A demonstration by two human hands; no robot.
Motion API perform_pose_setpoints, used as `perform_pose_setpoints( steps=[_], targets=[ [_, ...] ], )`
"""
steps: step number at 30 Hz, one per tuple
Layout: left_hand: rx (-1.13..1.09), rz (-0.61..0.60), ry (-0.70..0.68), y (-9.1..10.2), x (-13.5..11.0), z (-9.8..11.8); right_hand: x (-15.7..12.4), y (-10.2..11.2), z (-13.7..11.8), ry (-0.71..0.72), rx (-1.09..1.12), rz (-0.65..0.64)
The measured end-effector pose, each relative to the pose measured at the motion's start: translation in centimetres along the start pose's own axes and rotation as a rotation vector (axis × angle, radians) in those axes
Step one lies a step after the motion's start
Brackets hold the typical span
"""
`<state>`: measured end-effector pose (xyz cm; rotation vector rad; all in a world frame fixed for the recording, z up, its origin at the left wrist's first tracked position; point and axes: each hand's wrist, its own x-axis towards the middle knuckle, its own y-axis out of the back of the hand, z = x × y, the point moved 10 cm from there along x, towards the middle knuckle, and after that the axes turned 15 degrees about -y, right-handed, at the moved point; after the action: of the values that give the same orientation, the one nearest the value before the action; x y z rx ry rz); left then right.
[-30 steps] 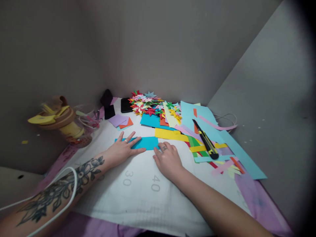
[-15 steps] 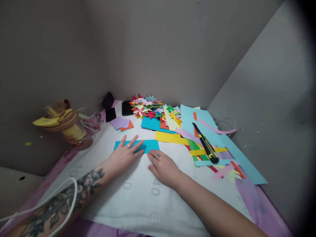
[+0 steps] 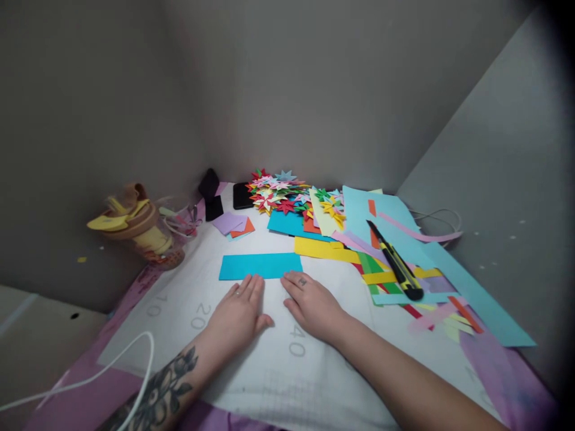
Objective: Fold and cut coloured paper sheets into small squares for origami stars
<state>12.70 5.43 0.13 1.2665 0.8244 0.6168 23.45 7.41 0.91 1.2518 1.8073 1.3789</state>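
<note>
A rectangular strip of blue paper [image 3: 260, 264] lies flat on the white cloth, long side towards me. My left hand [image 3: 242, 311] rests palm down below it, fingers stretched out and thumb apart, fingertips at the strip's near edge. To the right, my right hand [image 3: 312, 302] also lies flat, its fingertips touching the near edge close to the strip's right corner. Neither hand grips anything. Just beyond the strip's right end is a yellow paper strip [image 3: 326, 249]. Small purple [image 3: 229, 223] and orange [image 3: 244, 228] paper squares lie behind it.
A pile of folded paper stars [image 3: 278, 190] is at the back. A utility knife [image 3: 395, 263] rests on coloured paper strips at right, near a large light blue sheet [image 3: 386, 209]. At left stand a cup with yellow pieces [image 3: 155, 236] and a black phone [image 3: 242, 196]. A white cable [image 3: 146, 359] crosses my left forearm.
My left hand has drawn back towards me from the top of the blue paper to its near edge. My right hand stays at the edge. The view has shifted slightly left.
</note>
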Motion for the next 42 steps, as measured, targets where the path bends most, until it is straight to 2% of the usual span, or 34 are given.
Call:
perform_pose_setpoints(
  steps=[7, 10, 13, 15, 18, 19, 22, 26, 30, 33, 42],
  targets=[
    [0.111, 0.062, 0.234, 0.4, -4.7, -4.6, 0.1, 0.0, 0.1, -0.013, -0.010, -0.037],
    [0.145, 0.083, 0.290, 0.9, -5.7, -5.2, 0.1, 0.0, 0.0, -0.020, -0.002, -0.039],
    [0.182, 0.162, 0.344, 2.3, -5.3, -4.4, 0.1, 0.0, -0.1, -0.014, 0.016, -0.025],
    [0.136, 0.205, 0.265, 2.8, -3.4, -2.5, 0.1, 0.2, 0.0, -0.015, 0.046, -0.006],
    [-0.164, 0.121, -0.109, 1.5, 1.4, 2.5, 0.1, 0.5, 0.1, 0.014, 0.146, 0.007],
    [-0.253, 0.088, -0.191, 1.1, 2.7, 3.7, 0.2, 0.6, 0.0, 0.033, 0.193, 0.006],
    [-0.339, 0.092, -0.224, 0.7, 4.9, 4.4, 0.2, 0.9, 0.1, 0.074, 0.306, 0.000],
    [-0.227, 0.095, -0.152, 0.2, 4.8, 3.3, 0.1, 0.7, 0.6, 0.062, 0.270, 0.005],
    [-0.101, 0.051, -0.018, 0.1, 2.9, 1.5, 0.0, 0.4, 1.0, 0.023, 0.220, 0.009],
    [-0.062, 0.025, 0.026, 0.2, 1.6, 0.3, -0.1, 0.5, 1.1, 0.011, 0.208, 0.004],
    [0.043, 0.064, 0.195, 0.2, -3.1, -5.1, -0.3, 0.5, 1.2, -0.007, 0.210, 0.012]
  ],
)
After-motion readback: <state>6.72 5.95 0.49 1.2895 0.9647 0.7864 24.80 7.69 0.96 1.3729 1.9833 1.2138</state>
